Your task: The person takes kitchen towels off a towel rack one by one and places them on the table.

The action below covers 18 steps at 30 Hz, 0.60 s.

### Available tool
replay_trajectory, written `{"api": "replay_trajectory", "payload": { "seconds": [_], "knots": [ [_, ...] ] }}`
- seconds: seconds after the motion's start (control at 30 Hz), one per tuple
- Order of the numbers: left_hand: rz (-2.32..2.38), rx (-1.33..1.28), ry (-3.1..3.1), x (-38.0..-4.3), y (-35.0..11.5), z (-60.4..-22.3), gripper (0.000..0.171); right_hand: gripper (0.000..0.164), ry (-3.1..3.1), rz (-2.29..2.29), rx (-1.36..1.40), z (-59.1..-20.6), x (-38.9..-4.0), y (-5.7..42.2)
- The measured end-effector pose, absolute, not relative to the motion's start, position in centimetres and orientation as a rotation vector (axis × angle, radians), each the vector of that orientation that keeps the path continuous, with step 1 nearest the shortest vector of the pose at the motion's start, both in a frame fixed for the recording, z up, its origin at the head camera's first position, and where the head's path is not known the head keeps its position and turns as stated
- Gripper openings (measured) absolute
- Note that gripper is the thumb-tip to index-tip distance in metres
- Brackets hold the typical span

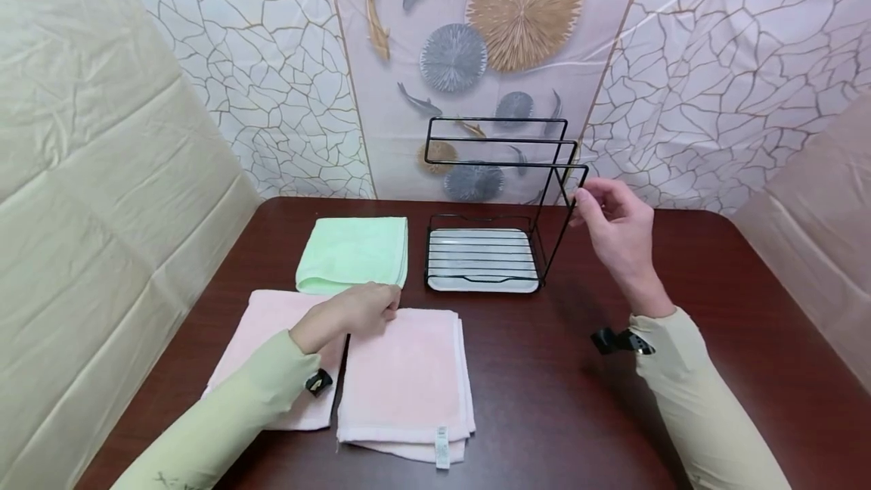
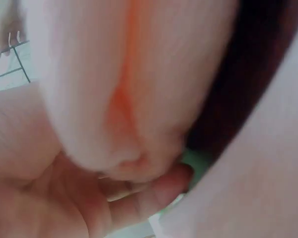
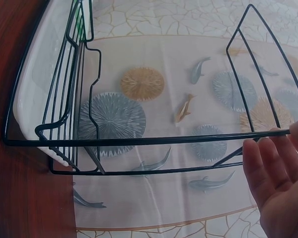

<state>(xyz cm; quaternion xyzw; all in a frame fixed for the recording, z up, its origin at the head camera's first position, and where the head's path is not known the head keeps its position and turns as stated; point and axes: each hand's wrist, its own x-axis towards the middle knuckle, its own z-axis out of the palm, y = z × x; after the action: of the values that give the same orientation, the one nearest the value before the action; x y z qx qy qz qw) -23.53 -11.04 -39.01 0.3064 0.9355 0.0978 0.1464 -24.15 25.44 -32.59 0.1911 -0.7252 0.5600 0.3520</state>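
Observation:
My left hand [image 1: 367, 307] grips the far edge of the right pink towel [image 1: 407, 380], near its left corner. In the left wrist view, fingers [image 2: 154, 198] curl against the end of this towel's layers [image 2: 89, 89]. The left pink towel [image 1: 279, 312] lies folded under that forearm. Just beyond the hand is a folded green towel [image 1: 357, 248]. Over at the right, my right hand [image 1: 615, 221] pinches the upper bend of a black wire rack [image 1: 506, 165] between thumb and fingers. A white tray [image 1: 476, 282] sits within the rack's base.
The dark wooden table [image 1: 531, 399] carries everything, with the rack close to its back edge. Patterned cloth [image 1: 272, 59] hangs behind, and pale cloth [image 1: 88, 210] lines the left side. A white label [image 1: 442, 446] sticks out at the right pink towel's near edge.

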Motion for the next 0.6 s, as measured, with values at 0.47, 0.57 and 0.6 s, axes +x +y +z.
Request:
{"api": "replay_trajectory", "payload": {
  "seconds": [0.47,0.57,0.6],
  "knots": [
    [0.283,1.004,2.617,-26.5,-11.2,-34.3,0.015,0.013,-1.907,1.449,0.555,-31.6,-22.7,25.5],
    [0.305,0.986,2.623,-27.7,-11.4,-34.1,0.018,0.013,-1.937,1.399,0.555,-31.8,-22.9,25.8],
    [0.309,0.974,2.634,-28.1,-11.5,-34.0,0.018,0.013,-1.959,1.351,0.542,-32.0,-23.1,26.1]
  ]
}}
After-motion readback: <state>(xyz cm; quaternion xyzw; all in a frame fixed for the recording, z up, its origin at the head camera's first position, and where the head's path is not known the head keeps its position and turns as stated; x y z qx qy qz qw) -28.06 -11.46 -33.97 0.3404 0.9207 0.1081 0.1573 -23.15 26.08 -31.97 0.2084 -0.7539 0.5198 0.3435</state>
